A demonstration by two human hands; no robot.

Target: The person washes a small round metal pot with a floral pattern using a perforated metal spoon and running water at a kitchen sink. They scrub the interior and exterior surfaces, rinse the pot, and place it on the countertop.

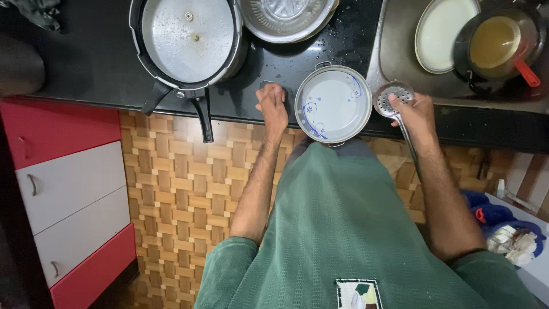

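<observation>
The grip of the right hand (pixel 416 111) is closed around the handle of a small round metal strainer (pixel 392 96), which it holds at the front edge of the black worktop (pixel 91 63), just beside the steel sink (pixel 394 51). The left hand (pixel 273 103) rests on the same front edge with its fingers curled down on a small dark thing that is mostly hidden under them, so I cannot tell what it is or whether the grip really holds it. Between the two hands stands a white pot with blue flower pattern (pixel 333 104); it looks empty, and it is near the left hand and just beside the strainer. Toward the back edge of the worktop, a pressure cooker (pixel 186 40) with black handles sits with its handles reaching over the front edge, and next to it is a round steel vessel (pixel 286 17). In the sink are a pale round plate (pixel 440 34) and a dark pan with brownish liquid (pixel 494 43). The worktop is wet with small drops around the pot
</observation>
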